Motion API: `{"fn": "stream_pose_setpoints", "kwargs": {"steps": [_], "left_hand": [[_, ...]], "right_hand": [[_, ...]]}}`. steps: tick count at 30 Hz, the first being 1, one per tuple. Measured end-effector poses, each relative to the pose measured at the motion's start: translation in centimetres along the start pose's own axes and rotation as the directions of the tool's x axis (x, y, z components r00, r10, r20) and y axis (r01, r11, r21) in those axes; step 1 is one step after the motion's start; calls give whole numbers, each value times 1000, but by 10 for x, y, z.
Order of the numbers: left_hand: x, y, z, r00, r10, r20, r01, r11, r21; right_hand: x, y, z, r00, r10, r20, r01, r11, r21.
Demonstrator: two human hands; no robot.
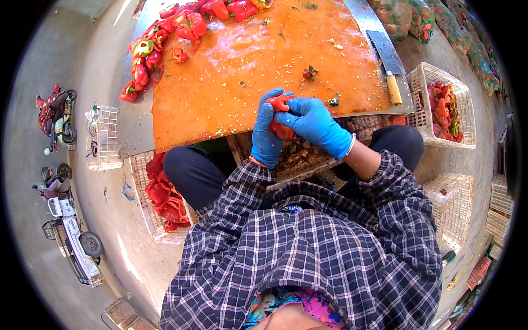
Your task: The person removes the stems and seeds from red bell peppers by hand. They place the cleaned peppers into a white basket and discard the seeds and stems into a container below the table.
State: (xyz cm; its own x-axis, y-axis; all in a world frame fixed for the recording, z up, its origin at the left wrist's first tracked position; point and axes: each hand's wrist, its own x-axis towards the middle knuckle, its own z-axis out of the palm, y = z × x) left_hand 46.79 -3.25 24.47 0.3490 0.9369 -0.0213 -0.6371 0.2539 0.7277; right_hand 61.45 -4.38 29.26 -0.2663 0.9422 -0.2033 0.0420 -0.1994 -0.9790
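Both hands, in blue gloves, are at the near edge of an orange work board (209, 93), holding a red pepper (281, 102). My left hand (265, 132) cups it from the left with fingers raised; my right hand (314, 124) grips it from the right, fingers bent over its front, partly hiding it. Below them, between my knees, is a crate of dark scraps (297, 159). A cleaver (385, 55) with a wooden handle lies on the table's right side. A pile of red peppers (190, 25) lines the far left, and seeds and bits of green core dot the board.
A crate of red pepper pieces (165, 198) is by my left knee. At right stand a crate of mixed trimmings (443, 110), another crate (448, 209) and mesh sacks (390, 16). A white crate (107, 137) and parked scooters (55, 118) are at left.
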Motion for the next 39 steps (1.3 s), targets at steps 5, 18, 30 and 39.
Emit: {"fn": "stream_pose_setpoints", "kwargs": {"steps": [5,18,30,39], "left_hand": [[-8,7,5,996,80,-26,-77,991,111],[-6,-5,10,995,36,-94,-51,987,-154],[-1,22,-4,998,49,31,-31,908,-418],[0,31,-3,906,386,173,-372,533,760]], "right_hand": [[-7,4,-1,974,212,77,-212,752,624],[9,20,9,776,-620,-120,389,619,-682],[-4,-30,-3,792,-605,80,472,524,-709],[6,-7,-31,963,-172,-207,189,980,65]]}}
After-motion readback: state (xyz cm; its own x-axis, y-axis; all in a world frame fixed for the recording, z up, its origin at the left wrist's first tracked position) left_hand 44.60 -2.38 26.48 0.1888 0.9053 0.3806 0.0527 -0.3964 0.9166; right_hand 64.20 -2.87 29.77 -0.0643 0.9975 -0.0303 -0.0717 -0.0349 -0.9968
